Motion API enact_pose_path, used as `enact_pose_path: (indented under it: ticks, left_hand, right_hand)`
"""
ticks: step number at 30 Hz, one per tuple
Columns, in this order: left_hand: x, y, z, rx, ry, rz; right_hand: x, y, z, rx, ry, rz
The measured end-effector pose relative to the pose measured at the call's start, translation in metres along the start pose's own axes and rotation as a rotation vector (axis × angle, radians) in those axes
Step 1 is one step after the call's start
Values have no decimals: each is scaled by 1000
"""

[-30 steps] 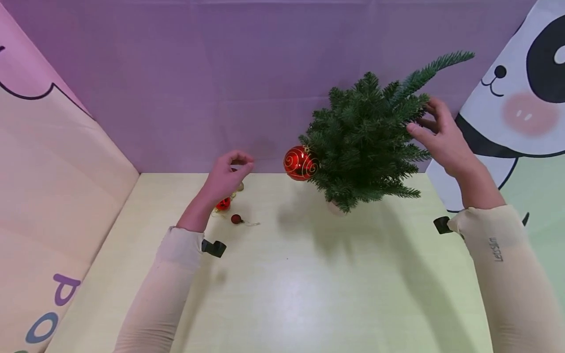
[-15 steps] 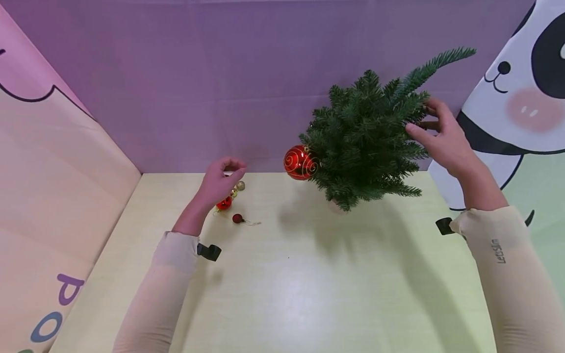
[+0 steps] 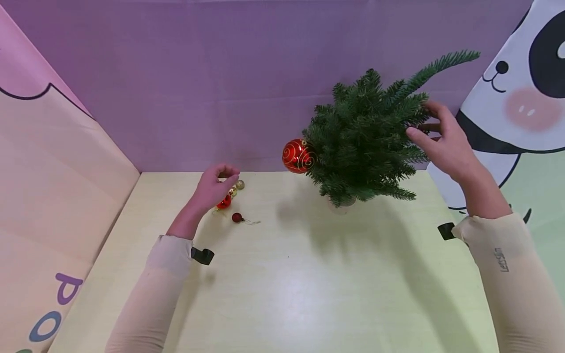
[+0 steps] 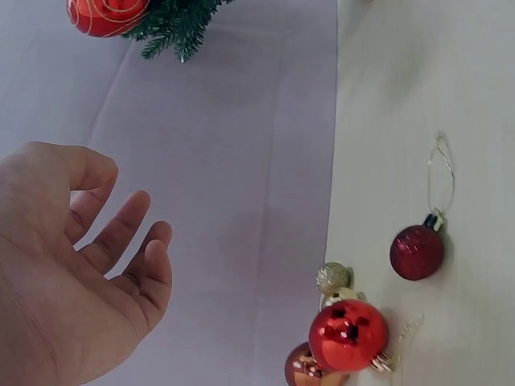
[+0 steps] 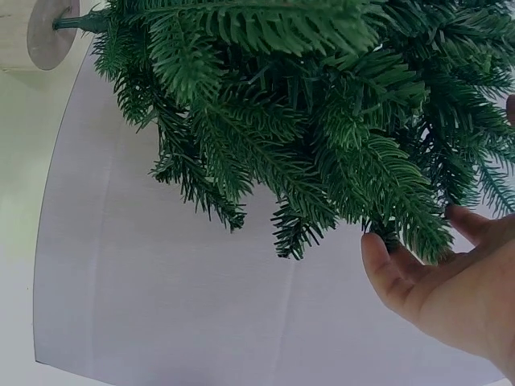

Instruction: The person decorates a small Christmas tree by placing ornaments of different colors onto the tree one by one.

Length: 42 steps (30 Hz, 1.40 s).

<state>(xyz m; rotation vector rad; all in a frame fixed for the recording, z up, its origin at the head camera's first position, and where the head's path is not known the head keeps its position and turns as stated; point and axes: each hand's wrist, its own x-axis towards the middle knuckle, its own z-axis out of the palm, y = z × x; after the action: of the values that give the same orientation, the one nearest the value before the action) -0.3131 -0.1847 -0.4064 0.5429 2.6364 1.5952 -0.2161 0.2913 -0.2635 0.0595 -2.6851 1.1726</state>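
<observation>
A small artificial Christmas tree [image 3: 366,132] stands on a round wooden base [image 3: 340,205]. A large red bauble with gold swirls [image 3: 299,156] hangs on its left side. My right hand [image 3: 450,142] holds branch tips at the tree's right edge, its thumb and curved fingers about the greenery [image 5: 410,201]. My left hand [image 3: 214,186] holds nothing; its fingers hang loosely curled, as the left wrist view shows. Near it lie a shiny red bauble [image 4: 348,335], a gold glitter bauble [image 4: 332,277], a copper-coloured bauble [image 4: 304,368] and a dark red glitter bauble [image 4: 417,252] with a string loop.
The pale table [image 3: 282,294] meets a purple cloth backdrop [image 3: 176,88] at the back. A printed cloth with lettering [image 3: 57,171] slopes along the left. A panda-print cloth [image 3: 521,122] borders the right side.
My left hand has moved left and down, away from the tree, uncovering the small baubles. The tree has tilted slightly, its red bauble rising a little. My right hand has stayed nearly in place.
</observation>
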Motion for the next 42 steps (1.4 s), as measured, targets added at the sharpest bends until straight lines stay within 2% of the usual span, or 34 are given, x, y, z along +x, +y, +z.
enact_pose_path:
  ticks: [8,16,27,42]
  left_hand:
    - [-23,-7,3,53,30,-67]
    - [-50,-17,8,56,87,-130]
    - [-87,-12,18,100,179,-180]
    - [-99,-24,12,105,172,-181]
  right_hand:
    - [-1,8,-4,14,-23,-59]
    - [0,16,-7,39,-37,-114]
    - [2,25,-13,66,-81,-190]
    - [-8,26,-11,53,-43,-237]
